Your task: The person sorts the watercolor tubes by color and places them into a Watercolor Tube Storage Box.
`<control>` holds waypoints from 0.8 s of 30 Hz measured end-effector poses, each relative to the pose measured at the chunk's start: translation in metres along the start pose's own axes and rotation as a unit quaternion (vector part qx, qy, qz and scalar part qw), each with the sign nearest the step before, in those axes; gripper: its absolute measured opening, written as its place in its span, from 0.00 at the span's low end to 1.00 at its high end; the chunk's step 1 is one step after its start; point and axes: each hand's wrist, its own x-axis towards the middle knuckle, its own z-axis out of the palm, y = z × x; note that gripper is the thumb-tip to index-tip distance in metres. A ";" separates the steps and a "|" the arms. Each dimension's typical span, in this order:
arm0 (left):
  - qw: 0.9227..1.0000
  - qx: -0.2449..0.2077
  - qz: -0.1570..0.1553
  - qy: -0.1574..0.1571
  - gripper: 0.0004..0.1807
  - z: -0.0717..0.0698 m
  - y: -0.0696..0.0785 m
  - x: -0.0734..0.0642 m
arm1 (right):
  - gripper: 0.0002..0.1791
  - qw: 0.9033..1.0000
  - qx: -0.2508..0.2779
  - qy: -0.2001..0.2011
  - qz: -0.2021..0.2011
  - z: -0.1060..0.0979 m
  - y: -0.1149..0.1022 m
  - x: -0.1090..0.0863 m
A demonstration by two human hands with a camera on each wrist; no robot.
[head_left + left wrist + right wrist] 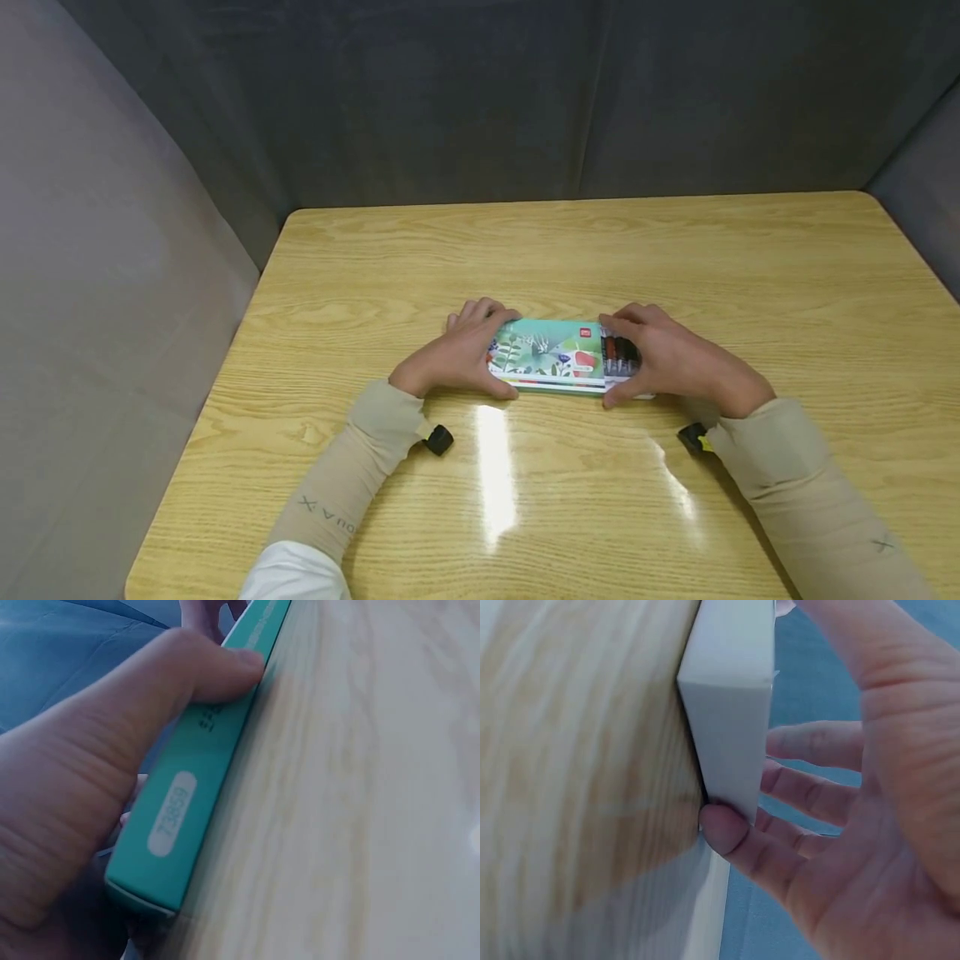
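A flat teal box sleeve (547, 354) printed with leaves and flowers lies on the table. From its right end projects a white inner tray (731, 742), where several small dark tubes (618, 354) show, partly covered by fingers. My left hand (465, 354) grips the sleeve's left end, thumb along the near long side and fingers round the far side. That teal near side, marked 73859, fills much of the left wrist view under the thumb. At the other end my right hand (675, 358) holds the tray between thumb and fingers.
The wood-grain table (375, 275) stretches out around the box. Dark cloth (450, 108) hangs behind its far edge, with a pale grey panel (112, 292) on the left. Small black devices (438, 439) are strapped at both wrists, close over the tabletop.
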 end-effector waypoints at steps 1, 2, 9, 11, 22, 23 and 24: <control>1.000 0.001 0.000 0.002 0.61 0.001 0.001 0.000 | 0.67 1.000 0.002 0.000 0.000 0.000 0.000 0.000; 1.000 0.000 0.001 0.003 0.61 0.001 0.001 0.000 | 0.68 1.000 0.000 0.000 0.000 0.000 -0.001 -0.001; 1.000 -0.002 0.006 -0.002 0.62 0.005 0.010 0.004 | 0.65 0.999 0.022 -0.007 -0.024 0.002 -0.009 0.000; 1.000 -0.002 0.005 -0.002 0.62 0.006 0.011 0.005 | 0.64 0.999 0.026 -0.010 -0.022 0.002 -0.010 0.000; 1.000 0.008 0.012 0.001 0.62 0.008 0.011 0.004 | 0.64 0.999 0.037 -0.028 -0.003 -0.001 -0.009 -0.002; 1.000 0.010 0.013 0.001 0.61 0.008 0.011 0.004 | 0.64 0.999 0.039 -0.030 -0.004 -0.001 -0.009 -0.002; 1.000 0.010 0.013 0.001 0.62 0.007 0.011 0.004 | 0.64 0.999 0.041 -0.031 -0.008 -0.002 -0.008 -0.002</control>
